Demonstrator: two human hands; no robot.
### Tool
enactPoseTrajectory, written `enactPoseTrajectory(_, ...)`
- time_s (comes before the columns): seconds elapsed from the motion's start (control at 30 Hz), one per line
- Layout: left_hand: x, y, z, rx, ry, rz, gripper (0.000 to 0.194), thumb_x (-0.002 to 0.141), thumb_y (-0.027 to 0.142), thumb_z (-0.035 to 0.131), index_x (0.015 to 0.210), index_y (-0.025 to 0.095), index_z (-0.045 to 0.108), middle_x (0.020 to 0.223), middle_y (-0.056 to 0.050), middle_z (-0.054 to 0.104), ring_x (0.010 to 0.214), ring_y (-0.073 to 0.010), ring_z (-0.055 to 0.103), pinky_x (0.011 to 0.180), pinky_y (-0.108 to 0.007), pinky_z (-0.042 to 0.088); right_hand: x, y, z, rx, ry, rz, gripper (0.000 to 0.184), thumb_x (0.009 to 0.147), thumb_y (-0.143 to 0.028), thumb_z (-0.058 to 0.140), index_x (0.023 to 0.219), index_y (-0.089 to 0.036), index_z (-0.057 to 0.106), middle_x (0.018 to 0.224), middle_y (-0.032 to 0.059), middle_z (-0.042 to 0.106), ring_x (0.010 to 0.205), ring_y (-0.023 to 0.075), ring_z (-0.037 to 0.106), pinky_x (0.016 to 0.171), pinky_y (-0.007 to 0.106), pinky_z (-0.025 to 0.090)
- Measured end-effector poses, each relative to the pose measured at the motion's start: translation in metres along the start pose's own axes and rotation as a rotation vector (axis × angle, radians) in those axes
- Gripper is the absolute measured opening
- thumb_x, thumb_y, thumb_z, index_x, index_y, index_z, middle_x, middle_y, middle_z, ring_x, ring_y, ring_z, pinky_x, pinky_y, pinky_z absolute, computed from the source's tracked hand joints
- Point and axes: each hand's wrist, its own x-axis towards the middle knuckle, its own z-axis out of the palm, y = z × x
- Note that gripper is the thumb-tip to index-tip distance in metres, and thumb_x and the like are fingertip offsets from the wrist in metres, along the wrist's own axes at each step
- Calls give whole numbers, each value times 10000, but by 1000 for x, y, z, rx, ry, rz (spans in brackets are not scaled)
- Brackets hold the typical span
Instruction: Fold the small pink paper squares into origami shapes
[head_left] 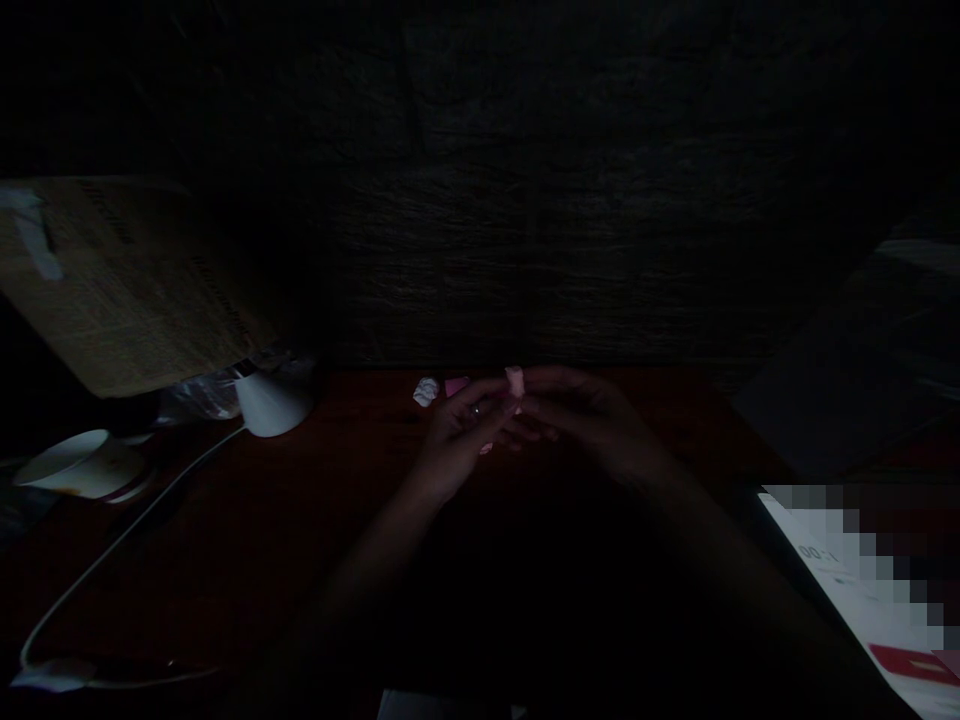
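Observation:
In the dim light my left hand [459,432] and my right hand [589,408] meet over the dark red-brown table. Between their fingertips stands a small pale pink rolled piece [514,381]; whether it is paper or something softer I cannot tell. The fingers of both hands are bent and pressed around its lower part. A ring shows on my left hand. Just beyond that hand lie a crumpled whitish ball [426,391] and a flat pink piece [456,385], partly covered by the fingers. Another small pink bit [487,449] shows below my left hand.
A white cone-shaped object [274,402] with a white cable [135,530] stands at left, near a tipped paper cup [82,465] and a brown printed cardboard sheet or bag [135,285]. A lit screen [832,570] is at right. A dark textured wall [525,220] rises behind the table.

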Motion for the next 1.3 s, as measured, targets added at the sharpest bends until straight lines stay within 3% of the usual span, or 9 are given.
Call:
enactPoseTrajectory(0.2, -1, 3, 2, 21, 14, 27, 338, 813, 422, 809, 1045, 196, 712, 787, -19, 758, 644, -156, 732, 597, -245, 575, -2, -3, 2, 11, 33, 22, 247, 794, -339, 821, 1023, -248, 796, 933, 27, 791, 767, 156, 691, 664, 277, 530)
enactPoseTrajectory(0.43, -1, 3, 2, 79, 37, 23, 367, 813, 446, 795, 1075, 205, 706, 892, -54, 789, 703, -182, 752, 603, -262, 569, -3, -5, 6, 15, 66, 15, 201, 828, -341, 748, 1005, -254, 791, 894, 21, 773, 729, 152, 668, 600, 259, 491)
enactPoseTrajectory(0.8, -6, 10, 8, 170, 54, 14, 329, 818, 432, 801, 1062, 225, 725, 830, -40, 780, 725, -198, 753, 619, -281, 560, -2, 0, 9, 66, 128, 19, 173, 799, -340, 770, 936, -237, 796, 806, 4, 737, 667, 129, 625, 586, 248, 464)
enactPoseTrajectory(1.03, -7, 7, 9, 196, 91, 104, 321, 833, 470, 783, 1000, 204, 714, 750, -23, 748, 639, -173, 731, 573, -260, 553, -2, 3, 12, 152, 118, 48, 147, 801, -313, 779, 922, -234, 803, 794, 2, 730, 675, 126, 625, 610, 252, 471)
enactPoseTrajectory(1.17, -4, 3, 7, 243, 117, 173, 335, 861, 509, 742, 972, 194, 712, 746, -27, 740, 621, -166, 729, 532, -246, 551, -3, 2, 14, 168, 101, 61, 149, 792, -297, 777, 922, -236, 815, 783, -1, 722, 639, 110, 586, 564, 234, 421)
enactPoseTrajectory(1.3, -3, 2, 8, 248, 117, 209, 305, 867, 479, 748, 948, 188, 704, 737, -15, 739, 599, -136, 715, 510, -209, 536, -3, 3, 20, 267, 88, 166, 164, 782, -260, 770, 941, -254, 810, 794, -13, 713, 684, 117, 622, 611, 233, 455)
